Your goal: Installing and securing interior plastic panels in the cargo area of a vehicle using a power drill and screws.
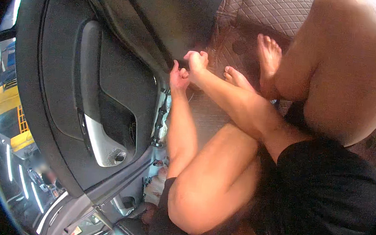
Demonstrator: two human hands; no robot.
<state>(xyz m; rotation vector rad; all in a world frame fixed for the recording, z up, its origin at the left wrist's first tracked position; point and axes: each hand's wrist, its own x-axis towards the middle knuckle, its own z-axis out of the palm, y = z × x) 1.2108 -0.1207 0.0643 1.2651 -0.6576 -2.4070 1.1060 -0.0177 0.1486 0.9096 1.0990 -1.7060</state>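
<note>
Close together at the lower edge of a dark panel (175, 14), my two hands meet beside the car's door opening. My left hand (179, 77) has its fingers curled and one digit pointing up along the panel edge. Just to its right, my right hand (197, 62) is closed too, with bent fingers near that same edge. A short dark bit shows between the hands, but what they grip is too dark and small to make out. Below the left hand runs the bare body frame (163, 110) with exposed pale metal.
At left the black car door (62, 60) stands with its armrest and silver handle trim (99, 143). My bare feet (270, 57) rest on a brown quilted floor mat (271, 7). My bent knees (207, 196) flank the arms. Yellow equipment (1, 102) shows through the window.
</note>
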